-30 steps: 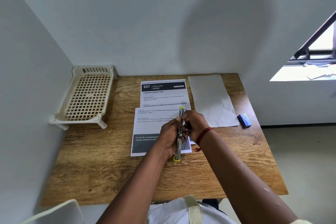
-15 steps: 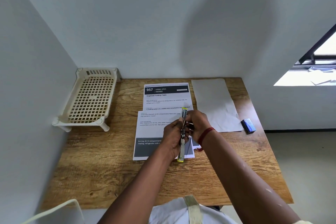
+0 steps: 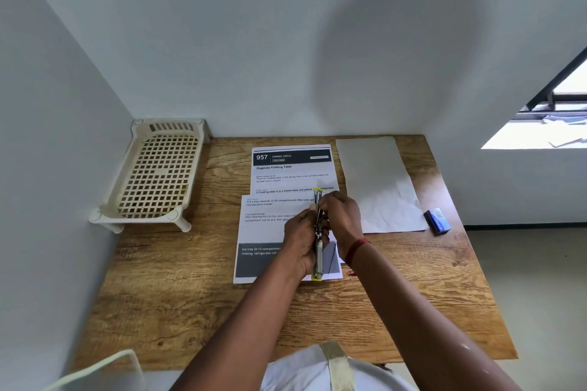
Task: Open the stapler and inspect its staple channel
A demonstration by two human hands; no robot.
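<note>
A long narrow stapler (image 3: pixel 318 259) with yellow ends is held upright on edge over two printed sheets (image 3: pixel 270 232) in the middle of the wooden table (image 3: pixel 190 295). My left hand (image 3: pixel 300 241) grips its left side, fingers curled round the body. From the right, my right hand (image 3: pixel 341 216) pinches the stapler's middle with its fingertips; a red thread band circles that wrist. The lower printed sheet overlaps the upper one, which is headed "957 Dining Area".
A cream perforated plastic rack (image 3: pixel 155 174) stands at the back left against the walls. A blank white sheet (image 3: pixel 379 184) lies at the back right, with a small blue box (image 3: pixel 438 220) beside it near the table's right edge. A white chair back (image 3: pixel 95 368) shows at lower left.
Both hands and the stapler stay in almost the same place over the sheets. The view shifted slightly; the fingers of the right hand moved a little on the stapler.
</note>
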